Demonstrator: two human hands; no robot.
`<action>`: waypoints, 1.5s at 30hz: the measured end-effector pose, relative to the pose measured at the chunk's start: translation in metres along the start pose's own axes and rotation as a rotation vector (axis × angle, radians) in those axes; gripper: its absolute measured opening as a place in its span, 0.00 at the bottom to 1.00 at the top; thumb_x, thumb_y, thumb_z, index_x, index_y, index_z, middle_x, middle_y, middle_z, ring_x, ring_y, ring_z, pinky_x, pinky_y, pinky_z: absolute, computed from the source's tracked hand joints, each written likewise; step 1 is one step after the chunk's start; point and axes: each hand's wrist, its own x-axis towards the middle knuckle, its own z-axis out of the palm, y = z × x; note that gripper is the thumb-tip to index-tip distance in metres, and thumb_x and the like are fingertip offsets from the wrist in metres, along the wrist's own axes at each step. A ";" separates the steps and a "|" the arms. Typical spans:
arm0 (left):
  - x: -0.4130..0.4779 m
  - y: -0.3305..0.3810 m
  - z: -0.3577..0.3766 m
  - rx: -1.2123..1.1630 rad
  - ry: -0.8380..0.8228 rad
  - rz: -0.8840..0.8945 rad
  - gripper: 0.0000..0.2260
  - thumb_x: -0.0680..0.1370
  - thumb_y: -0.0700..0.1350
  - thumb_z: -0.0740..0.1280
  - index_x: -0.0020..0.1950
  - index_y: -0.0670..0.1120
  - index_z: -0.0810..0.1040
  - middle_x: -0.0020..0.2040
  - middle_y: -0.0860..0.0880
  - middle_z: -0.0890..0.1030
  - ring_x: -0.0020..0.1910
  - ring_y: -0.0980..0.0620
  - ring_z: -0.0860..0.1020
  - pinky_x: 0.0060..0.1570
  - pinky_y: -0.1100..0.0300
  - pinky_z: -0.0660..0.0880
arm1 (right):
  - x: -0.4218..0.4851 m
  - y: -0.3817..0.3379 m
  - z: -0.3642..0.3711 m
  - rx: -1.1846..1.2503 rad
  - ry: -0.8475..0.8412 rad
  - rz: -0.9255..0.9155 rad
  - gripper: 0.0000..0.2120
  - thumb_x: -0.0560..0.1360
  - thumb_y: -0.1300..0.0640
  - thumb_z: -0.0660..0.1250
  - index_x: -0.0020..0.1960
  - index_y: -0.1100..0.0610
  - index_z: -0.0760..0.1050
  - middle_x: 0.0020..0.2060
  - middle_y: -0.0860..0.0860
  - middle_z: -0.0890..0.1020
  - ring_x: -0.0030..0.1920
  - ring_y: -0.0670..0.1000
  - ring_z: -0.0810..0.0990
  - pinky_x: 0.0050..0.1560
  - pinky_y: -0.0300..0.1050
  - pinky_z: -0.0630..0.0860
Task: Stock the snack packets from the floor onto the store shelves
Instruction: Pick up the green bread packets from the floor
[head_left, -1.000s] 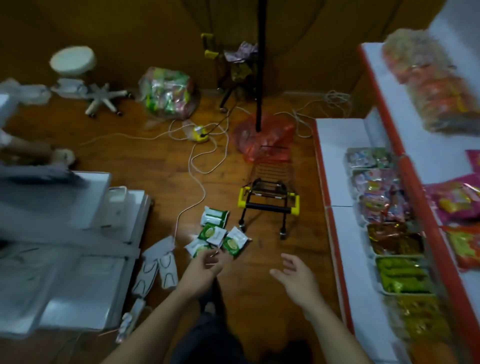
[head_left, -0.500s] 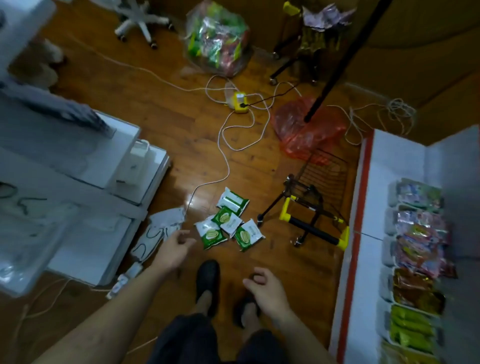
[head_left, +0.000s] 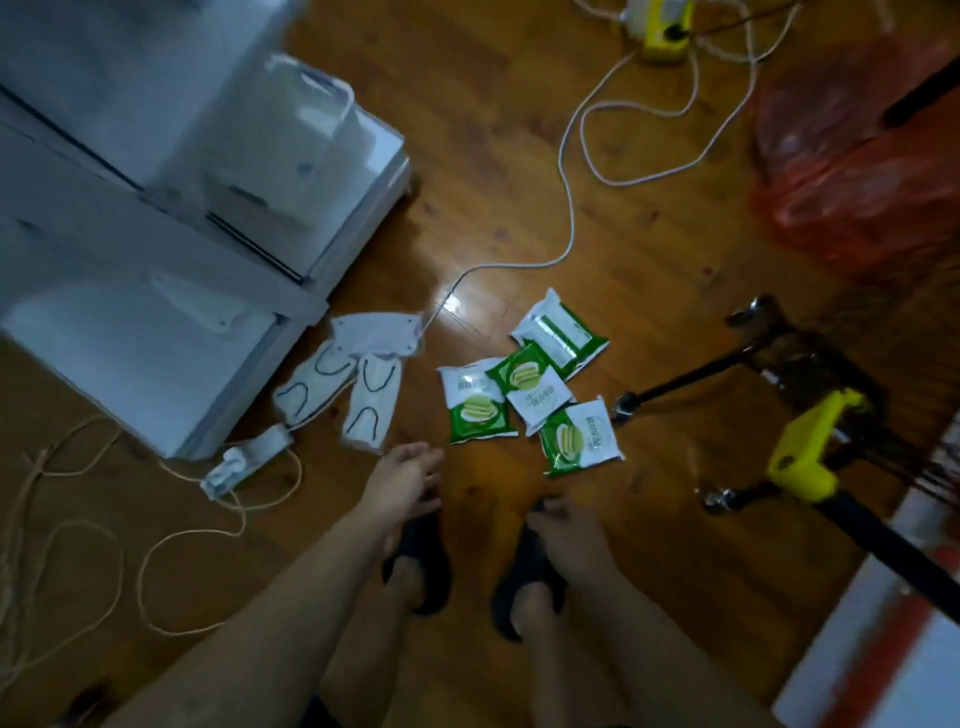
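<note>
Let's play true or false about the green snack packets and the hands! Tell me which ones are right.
1. Four green-and-white snack packets lie on the brown wooden floor. True.
2. The left hand holds a packet. False: it is empty, short of the packets.
3. The right hand hangs empty above a black slipper. True.
4. The packets lie in a neat row, apart. False: they cluster, some overlapping.
5. A white cable runs across the floor. True.
</note>
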 end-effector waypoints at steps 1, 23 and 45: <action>0.025 -0.006 0.004 0.016 0.010 -0.005 0.18 0.82 0.45 0.65 0.71 0.45 0.71 0.65 0.44 0.77 0.63 0.46 0.76 0.54 0.51 0.78 | 0.023 -0.001 0.001 -0.003 0.013 -0.020 0.09 0.73 0.52 0.65 0.51 0.54 0.76 0.44 0.51 0.79 0.42 0.50 0.79 0.44 0.50 0.76; 0.353 -0.063 0.078 -0.103 0.024 -0.027 0.32 0.70 0.47 0.75 0.72 0.47 0.70 0.58 0.46 0.83 0.48 0.46 0.84 0.46 0.51 0.82 | 0.332 -0.015 0.111 0.058 0.100 -0.274 0.18 0.73 0.54 0.69 0.59 0.57 0.69 0.57 0.54 0.78 0.57 0.53 0.77 0.58 0.50 0.74; 0.311 0.041 0.117 0.810 -0.216 0.355 0.22 0.75 0.48 0.75 0.64 0.49 0.69 0.58 0.50 0.82 0.54 0.48 0.82 0.56 0.48 0.79 | 0.284 -0.069 0.015 0.659 -0.177 0.233 0.18 0.76 0.51 0.66 0.64 0.56 0.74 0.57 0.54 0.80 0.55 0.55 0.80 0.49 0.50 0.77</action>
